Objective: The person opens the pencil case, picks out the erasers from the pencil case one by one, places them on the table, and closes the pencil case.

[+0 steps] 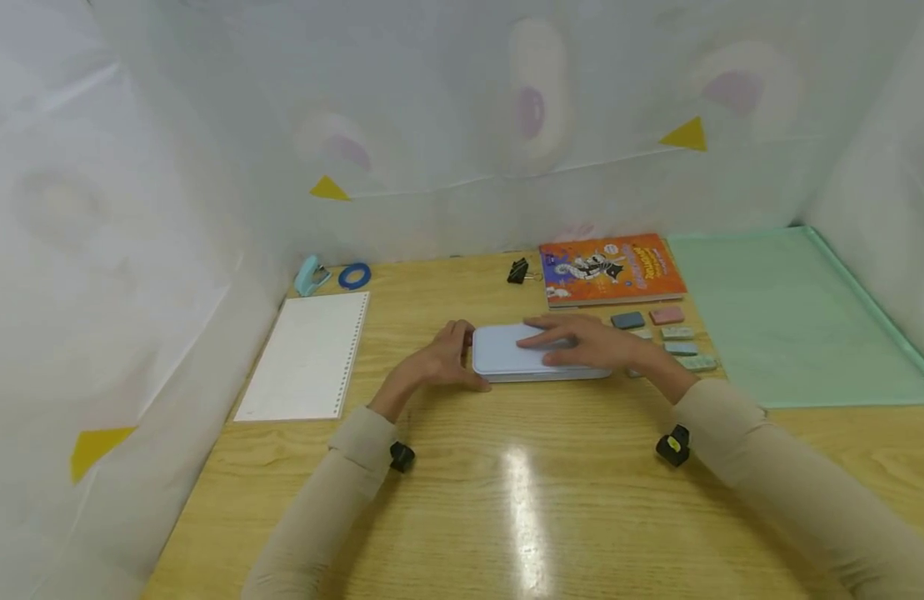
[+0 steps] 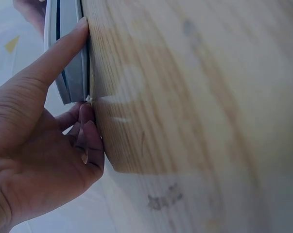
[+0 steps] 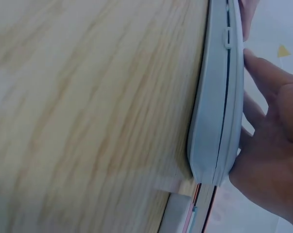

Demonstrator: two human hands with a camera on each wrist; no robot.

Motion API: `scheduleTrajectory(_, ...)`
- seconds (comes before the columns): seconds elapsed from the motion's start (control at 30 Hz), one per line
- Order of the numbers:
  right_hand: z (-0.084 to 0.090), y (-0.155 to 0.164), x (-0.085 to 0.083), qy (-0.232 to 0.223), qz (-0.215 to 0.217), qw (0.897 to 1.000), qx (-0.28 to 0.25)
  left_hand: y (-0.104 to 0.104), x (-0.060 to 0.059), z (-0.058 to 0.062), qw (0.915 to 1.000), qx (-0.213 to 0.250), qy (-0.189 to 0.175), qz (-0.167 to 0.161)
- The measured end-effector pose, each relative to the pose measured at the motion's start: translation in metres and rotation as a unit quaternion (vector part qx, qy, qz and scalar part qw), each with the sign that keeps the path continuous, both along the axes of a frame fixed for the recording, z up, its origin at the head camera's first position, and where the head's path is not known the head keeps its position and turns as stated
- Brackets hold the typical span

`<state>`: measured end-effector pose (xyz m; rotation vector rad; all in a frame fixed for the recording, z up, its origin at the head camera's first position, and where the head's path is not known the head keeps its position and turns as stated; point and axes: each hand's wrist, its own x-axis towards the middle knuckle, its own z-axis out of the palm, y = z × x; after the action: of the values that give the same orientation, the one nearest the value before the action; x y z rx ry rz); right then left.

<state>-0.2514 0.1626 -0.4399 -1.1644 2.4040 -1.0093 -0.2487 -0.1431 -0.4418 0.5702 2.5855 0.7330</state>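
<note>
A pale blue case (image 1: 532, 358) is lain flat on the tabletop (image 1: 506, 483), pressed by the flat, open right hand (image 1: 581, 343) and touched at its end by the left hand (image 1: 447, 360), fingers loosely extended. It could be slid sideways into the erasers (image 1: 675, 337) if uneven pressure is applied.

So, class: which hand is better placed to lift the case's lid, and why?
Probably the left hand: its fingers sit at the end edge of the case, thumb along the seam. The right hand lies flat on the lid, better suited to steadying it.
</note>
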Motion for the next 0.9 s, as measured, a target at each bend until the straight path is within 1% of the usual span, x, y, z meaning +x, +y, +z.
scheduleTrajectory(0.2, -0.001, -0.009, 0.006, -0.004, -0.014, 1.000, 0.000, -0.005, 0.003, -0.002, 1.0000, 0.002, -0.004, 0.008)
scheduleTrajectory(0.43, -0.003, -0.015, 0.012, 0.037, -0.019, 0.999, 0.027, -0.009, 0.008, -0.006, 0.9999, -0.001, -0.003, 0.014)
scheduleTrajectory(0.6, -0.005, -0.012, 0.009, 0.044, -0.020, 0.999, 0.021, -0.009, 0.007, -0.006, 0.9999, -0.003, 0.002, 0.009)
scheduleTrajectory(0.63, -0.006, -0.010, 0.009, 0.036, -0.022, 0.999, 0.014, -0.009, 0.007, -0.006, 1.0000, -0.001, 0.003, 0.007)
scheduleTrajectory(0.73, -0.008, 0.000, 0.009, -0.004, -0.040, 0.999, -0.028, -0.014, 0.010, -0.004, 0.9999, 0.012, 0.002, -0.001)
scheduleTrajectory(0.83, -0.003, 0.019, 0.013, -0.061, -0.088, 0.991, -0.075, -0.026, 0.016, -0.003, 0.9989, 0.044, -0.007, -0.016)
scheduleTrajectory(0.9, 0.003, 0.036, 0.018, -0.072, -0.117, 0.986, -0.091, -0.038, 0.021, 0.000, 0.9975, 0.064, -0.009, -0.030)
